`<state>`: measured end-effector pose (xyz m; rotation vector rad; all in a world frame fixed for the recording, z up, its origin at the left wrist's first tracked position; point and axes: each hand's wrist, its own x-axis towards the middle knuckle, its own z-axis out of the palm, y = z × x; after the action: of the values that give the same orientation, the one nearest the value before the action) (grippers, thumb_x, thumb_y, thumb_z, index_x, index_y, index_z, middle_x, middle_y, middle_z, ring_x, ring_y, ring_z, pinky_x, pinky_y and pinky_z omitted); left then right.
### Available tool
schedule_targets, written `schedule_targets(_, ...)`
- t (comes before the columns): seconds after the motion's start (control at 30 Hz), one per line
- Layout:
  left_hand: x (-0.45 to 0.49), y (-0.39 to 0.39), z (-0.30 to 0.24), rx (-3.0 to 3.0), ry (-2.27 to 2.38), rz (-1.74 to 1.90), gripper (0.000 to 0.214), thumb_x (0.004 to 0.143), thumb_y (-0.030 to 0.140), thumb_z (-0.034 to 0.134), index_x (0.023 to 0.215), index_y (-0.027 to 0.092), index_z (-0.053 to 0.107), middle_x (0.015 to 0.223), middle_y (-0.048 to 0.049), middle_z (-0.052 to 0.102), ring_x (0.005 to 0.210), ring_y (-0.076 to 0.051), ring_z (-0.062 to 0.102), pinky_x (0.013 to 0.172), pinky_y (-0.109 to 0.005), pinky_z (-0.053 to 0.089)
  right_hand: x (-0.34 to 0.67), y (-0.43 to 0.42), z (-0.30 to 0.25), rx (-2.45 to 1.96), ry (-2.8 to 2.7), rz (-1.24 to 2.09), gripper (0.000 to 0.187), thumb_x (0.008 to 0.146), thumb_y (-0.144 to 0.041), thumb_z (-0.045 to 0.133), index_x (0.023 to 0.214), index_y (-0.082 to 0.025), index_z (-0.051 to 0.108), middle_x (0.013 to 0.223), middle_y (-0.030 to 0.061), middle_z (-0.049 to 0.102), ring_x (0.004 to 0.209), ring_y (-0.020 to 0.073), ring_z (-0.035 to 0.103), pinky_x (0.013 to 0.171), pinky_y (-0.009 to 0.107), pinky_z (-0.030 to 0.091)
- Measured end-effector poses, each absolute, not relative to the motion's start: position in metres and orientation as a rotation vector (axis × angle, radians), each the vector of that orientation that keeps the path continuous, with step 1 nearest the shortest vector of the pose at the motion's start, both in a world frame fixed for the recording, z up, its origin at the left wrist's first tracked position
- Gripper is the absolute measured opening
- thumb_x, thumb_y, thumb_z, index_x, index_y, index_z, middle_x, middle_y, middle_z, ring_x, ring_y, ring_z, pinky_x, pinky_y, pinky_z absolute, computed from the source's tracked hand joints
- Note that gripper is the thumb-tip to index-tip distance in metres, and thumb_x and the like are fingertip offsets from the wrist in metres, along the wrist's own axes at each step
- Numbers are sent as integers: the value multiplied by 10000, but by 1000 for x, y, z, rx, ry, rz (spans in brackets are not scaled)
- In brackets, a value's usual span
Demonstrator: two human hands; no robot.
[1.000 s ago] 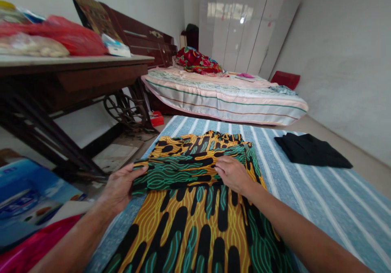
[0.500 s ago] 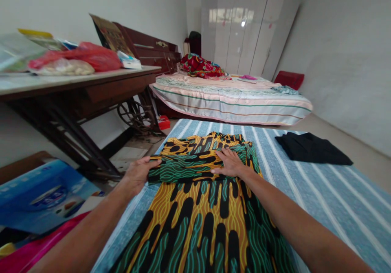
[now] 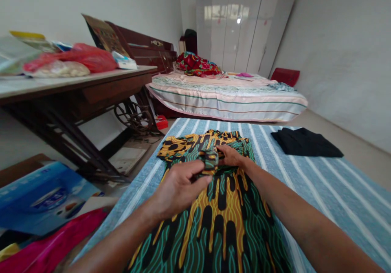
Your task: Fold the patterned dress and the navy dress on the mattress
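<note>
A patterned garment (image 3: 222, 220) in orange, green and black lies spread on a blue striped sheet (image 3: 308, 191). My left hand (image 3: 180, 187) is closed on a folded strip of this garment and holds it lifted over the middle of the cloth. My right hand (image 3: 229, 155) lies on the garment just beyond, fingers curled against the same bunched strip. The far end of the garment (image 3: 183, 144) is crumpled toward the back.
A folded black garment (image 3: 305, 142) lies on the sheet at the right. A wooden treadle table (image 3: 76, 89) with bags on top stands at the left. A bed (image 3: 226, 97) is behind. A blue box (image 3: 39, 199) and pink cloth (image 3: 51, 240) sit at the lower left.
My left hand has carried the folded strip from the garment's left edge toward the middle, next to my right hand. The flat folded band is now bunched up.
</note>
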<state>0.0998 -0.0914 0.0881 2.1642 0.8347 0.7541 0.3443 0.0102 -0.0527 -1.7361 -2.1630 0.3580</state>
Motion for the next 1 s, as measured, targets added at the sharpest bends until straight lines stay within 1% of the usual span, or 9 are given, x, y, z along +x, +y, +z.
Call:
schedule_targets(0.1,114,-111,70,2454,655,615,229,825,198,482,599,164,470,606,41,478,574,-76,461,530,-200,326,355,17,-51,-1743,-2062,419,510,719,-220,632,1224,-211,555,1219,55,596,1108,193,544,945,300,399)
schedule_targets(0.2,121,-121,53,2585,492,454,208,848,157,438,640,174,436,648,31,489,600,-81,467,531,-211,318,359,23,-53,-1778,-1931,443,512,732,-143,573,1236,-227,549,1200,15,615,1075,159,575,919,259,425)
schedule_targets(0.37,127,-131,42,2722,342,271,152,846,143,429,702,192,417,697,15,530,663,-114,508,555,-237,350,359,28,-54,-1868,-1732,460,403,777,-150,512,1146,-270,621,1081,-32,675,1001,141,617,928,284,436)
schedule_targets(0.53,131,-135,37,2778,258,136,120,840,151,437,737,199,400,769,9,555,704,-121,528,576,-237,377,361,24,-45,-1953,-1584,420,327,807,-140,449,993,-250,695,1013,-32,698,994,135,614,908,259,433)
schedule_targets(0.63,132,-138,31,2788,248,68,95,832,151,434,760,204,404,817,9,565,737,-127,538,620,-241,402,361,22,-40,-2013,-1510,371,294,795,-163,476,983,-233,691,1003,-15,699,969,142,619,857,236,444)
schedule_targets(0.77,133,-142,24,2782,239,39,84,824,158,433,764,210,407,821,7,570,747,-130,538,648,-244,417,363,23,-34,-2116,-1413,347,212,776,-296,559,929,-229,690,977,25,700,970,190,618,805,264,460)
schedule_targets(0.83,132,-143,22,2770,246,45,90,822,157,436,758,211,404,822,7,572,749,-128,535,653,-241,417,363,26,-33,-2174,-1376,407,171,735,-337,624,820,-206,695,854,56,712,903,211,641,752,267,475)
schedule_targets(0.9,131,-143,20,2756,259,52,98,819,155,440,750,211,397,826,9,574,746,-127,532,654,-238,415,364,29,-32,-2220,-1343,527,155,707,-331,671,697,-176,675,644,70,684,743,207,663,658,253,487)
schedule_targets(1.0,131,-141,18,2744,254,55,112,817,153,441,740,211,385,823,10,574,747,-128,529,645,-237,410,363,35,-32,-2238,-1286,722,214,753,-322,664,639,-143,633,493,36,605,537,159,618,534,239,479)
